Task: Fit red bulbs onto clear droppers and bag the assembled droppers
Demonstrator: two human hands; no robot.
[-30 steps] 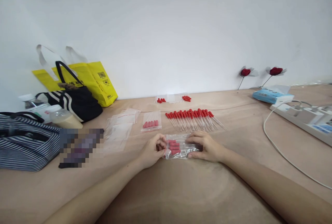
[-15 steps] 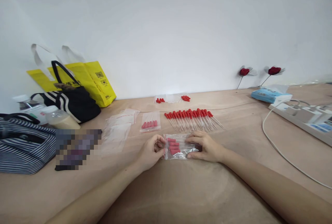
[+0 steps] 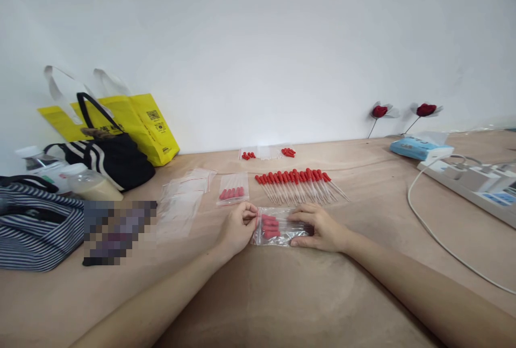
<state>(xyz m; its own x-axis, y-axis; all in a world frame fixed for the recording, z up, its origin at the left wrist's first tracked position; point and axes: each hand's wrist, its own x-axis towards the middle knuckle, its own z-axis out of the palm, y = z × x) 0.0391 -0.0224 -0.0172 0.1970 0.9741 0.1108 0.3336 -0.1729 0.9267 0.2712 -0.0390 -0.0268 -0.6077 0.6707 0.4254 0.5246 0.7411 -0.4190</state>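
Between my hands lies a clear zip-lock bag (image 3: pixel 284 236) holding several droppers with red rubber bulbs (image 3: pixel 270 226); the bulbs are towards its zip edge. My left hand (image 3: pixel 241 228) pinches the red-lined zip edge at the upper left between thumb and fingers. Curved over the bag's right end is my right hand (image 3: pixel 320 228), thumb at the near side and fingers at the far side, holding it against the table. Behind the bag, a row of red-bulbed droppers (image 3: pixel 300 182) lies side by side. A second zip-lock bag (image 3: pixel 234 181) with red bulbs showing lies behind my left hand.
Flat zip-lock bags (image 3: pixel 181 203) overlap at left. Loose red bulbs (image 3: pixel 288 152) lie near the wall. A striped bag (image 3: pixel 36 230), black bag (image 3: pixel 121 162), yellow bag (image 3: pixel 155 133) and bottle (image 3: pixel 94 184) crowd the left. Right: tissue pack (image 3: pixel 419 149), power strip (image 3: pixel 479 189), white cable (image 3: pixel 435 240).
My left hand has moved slightly up along the zip edge, its fingers drawn closer into a pinch. My right hand stays in place on the bag.
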